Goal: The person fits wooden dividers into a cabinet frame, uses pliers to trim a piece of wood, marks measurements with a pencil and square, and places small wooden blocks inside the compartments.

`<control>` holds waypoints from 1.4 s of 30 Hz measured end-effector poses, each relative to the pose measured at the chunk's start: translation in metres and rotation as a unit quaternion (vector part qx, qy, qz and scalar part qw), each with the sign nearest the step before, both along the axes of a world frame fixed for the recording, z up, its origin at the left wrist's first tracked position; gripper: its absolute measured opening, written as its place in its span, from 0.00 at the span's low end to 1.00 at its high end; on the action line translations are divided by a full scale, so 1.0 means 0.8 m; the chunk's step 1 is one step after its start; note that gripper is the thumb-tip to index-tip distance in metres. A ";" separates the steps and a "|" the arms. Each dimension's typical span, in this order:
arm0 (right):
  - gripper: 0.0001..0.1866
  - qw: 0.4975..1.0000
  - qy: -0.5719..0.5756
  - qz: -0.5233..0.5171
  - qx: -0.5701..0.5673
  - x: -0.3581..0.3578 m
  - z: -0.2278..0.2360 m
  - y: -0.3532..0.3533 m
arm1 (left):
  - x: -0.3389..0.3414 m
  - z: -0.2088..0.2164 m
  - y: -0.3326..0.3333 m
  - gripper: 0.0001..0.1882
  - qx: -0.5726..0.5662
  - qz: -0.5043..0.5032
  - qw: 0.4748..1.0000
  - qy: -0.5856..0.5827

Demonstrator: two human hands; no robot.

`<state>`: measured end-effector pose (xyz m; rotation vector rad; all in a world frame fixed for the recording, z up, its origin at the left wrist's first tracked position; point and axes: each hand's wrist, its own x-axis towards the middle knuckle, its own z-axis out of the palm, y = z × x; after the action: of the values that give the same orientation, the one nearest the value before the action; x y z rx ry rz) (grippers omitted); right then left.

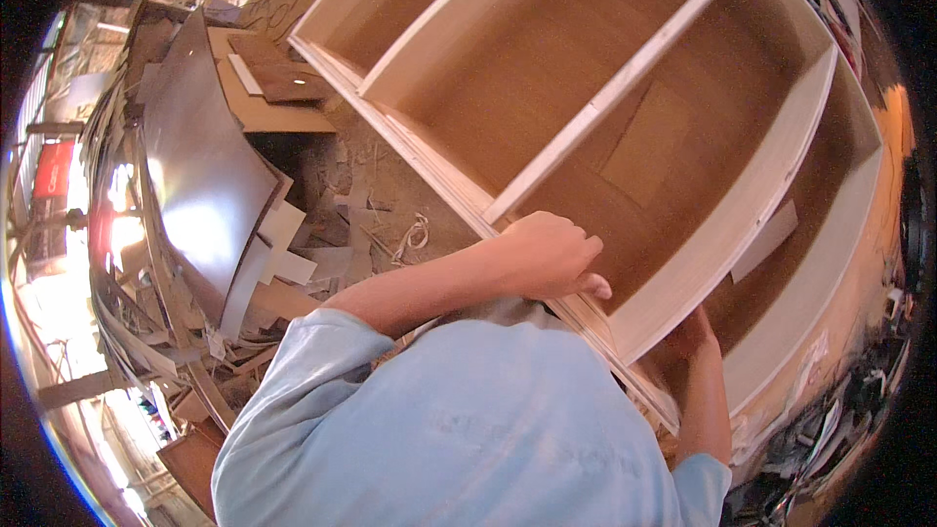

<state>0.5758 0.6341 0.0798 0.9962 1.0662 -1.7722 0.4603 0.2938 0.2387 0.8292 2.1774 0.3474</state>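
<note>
A large wooden cabinet carcass lies in front of me, its pale dividers parting a brown back panel into compartments. My left hand is over the near edge rail, by the end of a divider. Its fingers are curled in, and whatever they may hold is hidden. My right hand reaches down into the right compartment, beside the wide curved divider. That divider hides most of its fingers. A small pale board piece leans in the same compartment, beyond the right hand.
To the left stands a large glossy sheet, with brown board offcuts near its top. Scrap wood strips litter the floor there. A light cord lies beside the cabinet. Dark cluttered items sit at the lower right.
</note>
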 end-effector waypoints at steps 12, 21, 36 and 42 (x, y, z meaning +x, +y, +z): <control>0.47 0.999 0.031 0.012 -0.021 0.008 0.034 -0.009 | 0.011 -0.019 -0.215 0.22 0.202 0.236 0.801 0.512; 0.58 0.993 0.086 -0.002 -0.081 0.024 0.081 -0.025 | -0.049 -0.047 -0.345 0.25 0.111 0.359 0.730 0.571; 0.58 0.973 0.152 0.171 0.033 0.020 0.172 -0.060 | -0.140 -0.093 -0.429 0.32 0.128 0.246 0.770 0.574; 0.58 0.974 0.124 0.178 0.058 0.021 0.163 -0.052 | -0.146 -0.118 -0.407 0.35 0.216 0.317 0.688 0.616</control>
<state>0.5927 0.5927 0.2104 0.6102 1.4222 -1.5754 0.3434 -0.0317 0.1444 0.5054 3.7873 0.8392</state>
